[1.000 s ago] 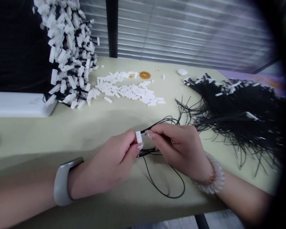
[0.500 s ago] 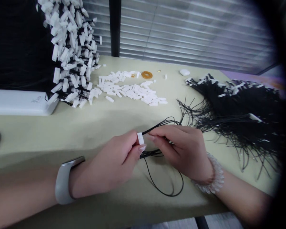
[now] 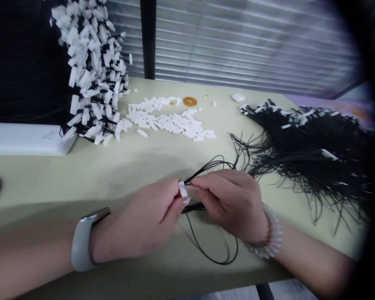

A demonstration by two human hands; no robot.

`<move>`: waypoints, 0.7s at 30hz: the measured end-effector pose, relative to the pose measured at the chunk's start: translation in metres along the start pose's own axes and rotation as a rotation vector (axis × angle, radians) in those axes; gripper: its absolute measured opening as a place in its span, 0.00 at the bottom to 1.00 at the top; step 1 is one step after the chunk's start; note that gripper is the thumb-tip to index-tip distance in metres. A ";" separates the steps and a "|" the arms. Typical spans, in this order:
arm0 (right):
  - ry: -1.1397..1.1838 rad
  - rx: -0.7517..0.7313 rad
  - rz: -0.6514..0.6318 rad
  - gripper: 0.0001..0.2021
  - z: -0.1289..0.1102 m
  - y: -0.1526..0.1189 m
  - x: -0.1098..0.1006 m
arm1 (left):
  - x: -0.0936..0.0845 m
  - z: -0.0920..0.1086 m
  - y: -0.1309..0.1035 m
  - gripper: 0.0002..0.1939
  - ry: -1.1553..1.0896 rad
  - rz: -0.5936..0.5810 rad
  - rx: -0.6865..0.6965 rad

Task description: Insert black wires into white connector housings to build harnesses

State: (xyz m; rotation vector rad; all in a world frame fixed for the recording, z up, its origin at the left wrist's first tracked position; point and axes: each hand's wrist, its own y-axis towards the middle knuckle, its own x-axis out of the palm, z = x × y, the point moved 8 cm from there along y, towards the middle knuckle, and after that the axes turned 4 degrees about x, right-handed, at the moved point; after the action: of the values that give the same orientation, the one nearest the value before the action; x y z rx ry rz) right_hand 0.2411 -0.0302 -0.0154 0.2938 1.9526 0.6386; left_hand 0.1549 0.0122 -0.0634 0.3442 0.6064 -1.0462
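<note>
Pinching a small white block (image 3: 183, 189) between thumb and finger of the left hand (image 3: 143, 221), over the table (image 3: 112, 171), right beside black wires (image 3: 193, 207). Got the right hand (image 3: 237, 204) pinched just next to it, probably on one wire, can't swear to it. Looks like the wire-into-block step tbh. Calls for holding it still and feeding straight.

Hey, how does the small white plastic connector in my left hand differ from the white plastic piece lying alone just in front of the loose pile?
The small white plastic connector is pinched in your left hand, while the lone white plastic piece lies on the pale table. Thin black wires run up to the held connector; none show at the lone piece. Both are white and blocky.
</note>
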 end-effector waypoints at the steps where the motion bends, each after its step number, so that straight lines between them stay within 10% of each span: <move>1: -0.011 -0.012 0.003 0.06 -0.001 0.001 0.000 | 0.000 0.000 0.000 0.07 -0.008 0.002 -0.002; 8: -0.045 0.139 -0.039 0.10 0.012 0.009 -0.016 | -0.006 -0.022 -0.001 0.12 -0.280 0.162 -0.173; 13: -0.065 0.302 -0.326 0.04 0.053 0.008 -0.016 | -0.011 -0.035 0.001 0.12 -0.509 0.211 -0.288; 21: -0.232 0.245 0.115 0.19 0.087 0.015 -0.059 | -0.010 -0.040 0.002 0.15 -0.595 0.123 -0.398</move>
State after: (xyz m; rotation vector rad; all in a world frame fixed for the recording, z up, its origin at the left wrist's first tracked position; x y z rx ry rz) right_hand 0.3437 -0.0187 0.0078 0.6090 1.7986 0.4167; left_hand 0.1412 0.0417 -0.0888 -0.2745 0.2384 -0.8285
